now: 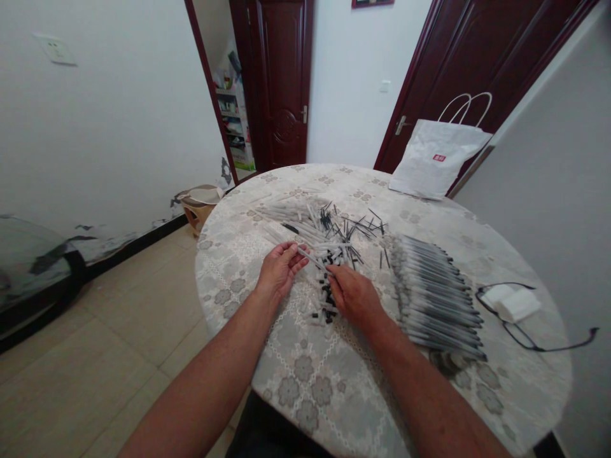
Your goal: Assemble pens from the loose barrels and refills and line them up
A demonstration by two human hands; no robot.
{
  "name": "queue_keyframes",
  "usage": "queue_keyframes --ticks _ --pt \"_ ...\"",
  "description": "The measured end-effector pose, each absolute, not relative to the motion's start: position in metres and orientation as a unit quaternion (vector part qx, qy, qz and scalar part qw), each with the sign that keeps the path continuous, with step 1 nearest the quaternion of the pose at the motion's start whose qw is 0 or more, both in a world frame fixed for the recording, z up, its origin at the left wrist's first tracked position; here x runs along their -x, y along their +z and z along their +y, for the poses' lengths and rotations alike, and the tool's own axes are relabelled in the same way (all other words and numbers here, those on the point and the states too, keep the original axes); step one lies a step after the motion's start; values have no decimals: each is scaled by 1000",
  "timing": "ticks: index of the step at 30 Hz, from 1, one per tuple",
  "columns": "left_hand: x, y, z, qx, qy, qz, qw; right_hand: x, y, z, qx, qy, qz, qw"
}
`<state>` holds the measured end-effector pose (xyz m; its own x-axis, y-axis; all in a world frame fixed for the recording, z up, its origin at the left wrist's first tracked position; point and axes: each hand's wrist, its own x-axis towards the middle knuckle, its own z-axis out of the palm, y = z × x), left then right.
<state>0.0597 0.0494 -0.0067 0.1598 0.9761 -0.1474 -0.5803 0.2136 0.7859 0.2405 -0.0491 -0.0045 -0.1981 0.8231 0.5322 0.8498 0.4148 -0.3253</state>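
The left hand (280,272) pinches one end of a pen (312,258) — the right hand (356,294) has its fingers closed on the other — above small caps (328,299) on the surface (353,381). Dark refills (325,220) lie beyond; a row of pens (439,296) sits rightward.

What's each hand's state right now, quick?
Left hand: fingertips closed, holding one end of a pen.
Right hand: closed at the pen's other end; whatever else it may hold is hidden.

A slim, pale tube (312,258) slants down to the right, held between both hands (282,270).
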Motion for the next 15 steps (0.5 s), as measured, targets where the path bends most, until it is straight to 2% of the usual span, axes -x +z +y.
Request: queue_keyframes --ticks 9,15 --pt "-65 -5 46 -297 552 343 699 -234 7 -54 577 74 -694 425" --pt "-67 -7 45 -306 547 339 702 -232 2 -48 599 370 -515 490"
